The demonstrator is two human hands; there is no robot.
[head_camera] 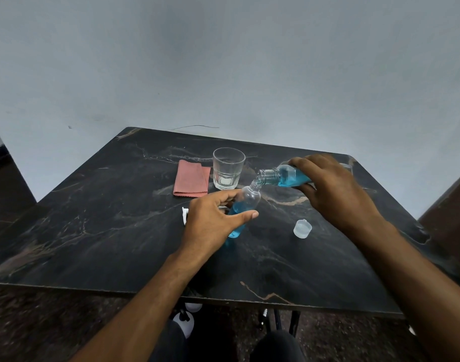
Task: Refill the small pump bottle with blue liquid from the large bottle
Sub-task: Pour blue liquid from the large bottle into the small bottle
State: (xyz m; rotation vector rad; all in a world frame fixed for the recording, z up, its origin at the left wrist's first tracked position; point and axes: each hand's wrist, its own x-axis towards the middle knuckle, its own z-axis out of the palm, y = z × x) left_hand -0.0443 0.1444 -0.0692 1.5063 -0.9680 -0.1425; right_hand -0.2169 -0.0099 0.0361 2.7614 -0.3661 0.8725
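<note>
The dark marble table (98,231) lies before me. My right hand (335,194) grips the large bottle (286,176), tipped almost flat, its open mouth touching the neck of the small bottle (245,202). My left hand (213,220) curls round that small bottle, which leans toward the large one, blue liquid filling its lower part. Behind stands a clear glass (228,168), a folded pink cloth (191,181) just beside it. A pale cap (302,228) lies near my right wrist.
</note>
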